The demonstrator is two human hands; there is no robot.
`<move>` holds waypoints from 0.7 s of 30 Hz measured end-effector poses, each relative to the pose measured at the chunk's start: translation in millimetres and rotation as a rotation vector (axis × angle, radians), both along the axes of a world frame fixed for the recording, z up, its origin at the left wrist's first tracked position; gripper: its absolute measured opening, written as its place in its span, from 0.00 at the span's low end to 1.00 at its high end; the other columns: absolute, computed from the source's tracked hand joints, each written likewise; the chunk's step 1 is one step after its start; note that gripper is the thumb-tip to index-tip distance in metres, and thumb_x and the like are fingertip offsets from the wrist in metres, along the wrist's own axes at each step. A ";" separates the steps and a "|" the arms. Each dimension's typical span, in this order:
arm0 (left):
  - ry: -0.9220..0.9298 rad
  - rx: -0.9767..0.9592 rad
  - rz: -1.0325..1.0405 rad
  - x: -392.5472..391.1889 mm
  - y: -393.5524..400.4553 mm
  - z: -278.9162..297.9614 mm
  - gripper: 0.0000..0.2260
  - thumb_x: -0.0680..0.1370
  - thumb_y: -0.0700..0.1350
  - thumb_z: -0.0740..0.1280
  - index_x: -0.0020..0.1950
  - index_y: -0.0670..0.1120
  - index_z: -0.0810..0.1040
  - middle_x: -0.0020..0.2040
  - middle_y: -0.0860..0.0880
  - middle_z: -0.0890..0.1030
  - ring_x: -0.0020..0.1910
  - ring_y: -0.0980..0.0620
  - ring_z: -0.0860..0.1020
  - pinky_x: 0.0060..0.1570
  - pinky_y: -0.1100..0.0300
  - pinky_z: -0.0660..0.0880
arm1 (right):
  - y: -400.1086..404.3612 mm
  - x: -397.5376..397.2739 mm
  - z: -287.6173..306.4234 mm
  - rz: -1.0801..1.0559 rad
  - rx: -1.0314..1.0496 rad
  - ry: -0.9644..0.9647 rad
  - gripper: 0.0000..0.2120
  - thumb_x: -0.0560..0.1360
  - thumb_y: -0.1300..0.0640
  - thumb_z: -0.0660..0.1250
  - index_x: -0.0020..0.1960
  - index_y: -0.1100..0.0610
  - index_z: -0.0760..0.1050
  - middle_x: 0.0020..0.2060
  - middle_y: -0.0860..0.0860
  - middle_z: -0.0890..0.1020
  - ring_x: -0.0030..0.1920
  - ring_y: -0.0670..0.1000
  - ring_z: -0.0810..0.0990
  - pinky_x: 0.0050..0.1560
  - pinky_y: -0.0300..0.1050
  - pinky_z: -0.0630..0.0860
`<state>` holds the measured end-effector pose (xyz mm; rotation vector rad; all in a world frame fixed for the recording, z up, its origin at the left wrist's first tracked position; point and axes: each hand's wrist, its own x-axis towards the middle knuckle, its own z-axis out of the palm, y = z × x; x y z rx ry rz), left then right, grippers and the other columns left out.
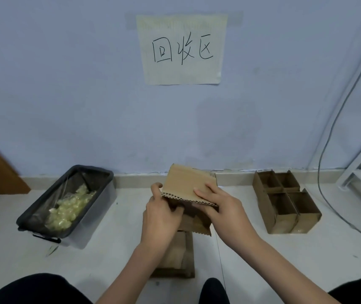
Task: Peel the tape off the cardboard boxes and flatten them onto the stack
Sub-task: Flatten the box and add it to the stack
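Dark-clothed knees [37,288] are framing the floor [113,249], where flattened cardboard [175,257] is lying. Above that stack, the left hand [160,218] and right hand [221,210] are gripping a cardboard box [188,185], fingers curled around its corrugated edge. Crumpled tape [70,207] is filling the dark bin [100,174] on the left; four open boxes [284,200] are sitting right. On the wall, a paper sign [181,49] is reading "回收区".
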<state>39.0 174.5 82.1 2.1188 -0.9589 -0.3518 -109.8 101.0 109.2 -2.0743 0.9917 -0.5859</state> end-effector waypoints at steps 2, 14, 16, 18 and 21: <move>0.049 -0.012 0.014 -3.1 2.2 4.7 0.20 0.77 0.45 0.67 0.64 0.50 0.61 0.46 0.50 0.80 0.41 0.50 0.79 0.33 0.59 0.70 | 4.7 -1.2 2.8 -0.036 0.001 -0.063 0.18 0.76 0.48 0.71 0.66 0.40 0.77 0.74 0.38 0.66 0.69 0.34 0.66 0.66 0.27 0.63; 0.354 0.031 -0.064 -23.7 9.4 18.9 0.14 0.83 0.39 0.58 0.65 0.49 0.57 0.41 0.48 0.76 0.39 0.52 0.75 0.38 0.56 0.71 | 18.1 5.3 -18.3 -0.297 0.236 -0.121 0.40 0.65 0.45 0.79 0.70 0.48 0.62 0.61 0.48 0.70 0.58 0.47 0.74 0.60 0.49 0.77; 0.379 0.048 -0.089 -27.0 9.5 17.7 0.15 0.83 0.39 0.56 0.68 0.48 0.59 0.43 0.47 0.77 0.40 0.50 0.76 0.41 0.54 0.72 | 13.3 2.7 -22.2 -0.355 0.229 -0.103 0.33 0.66 0.46 0.78 0.63 0.49 0.64 0.56 0.50 0.75 0.53 0.49 0.77 0.53 0.51 0.79; 0.403 0.063 -0.099 -26.4 8.2 17.1 0.18 0.83 0.39 0.55 0.72 0.49 0.59 0.44 0.47 0.76 0.40 0.50 0.75 0.41 0.55 0.69 | 6.0 -0.9 -23.6 -0.376 0.210 -0.046 0.25 0.68 0.50 0.75 0.57 0.50 0.64 0.49 0.51 0.78 0.47 0.49 0.78 0.47 0.51 0.79; 0.538 0.002 -0.090 -22.3 4.9 17.9 0.23 0.81 0.37 0.55 0.75 0.52 0.62 0.45 0.47 0.76 0.40 0.49 0.73 0.41 0.55 0.68 | -3.1 -2.2 -24.1 -0.346 0.216 -0.059 0.19 0.75 0.55 0.68 0.63 0.52 0.66 0.45 0.49 0.79 0.44 0.49 0.78 0.42 0.49 0.78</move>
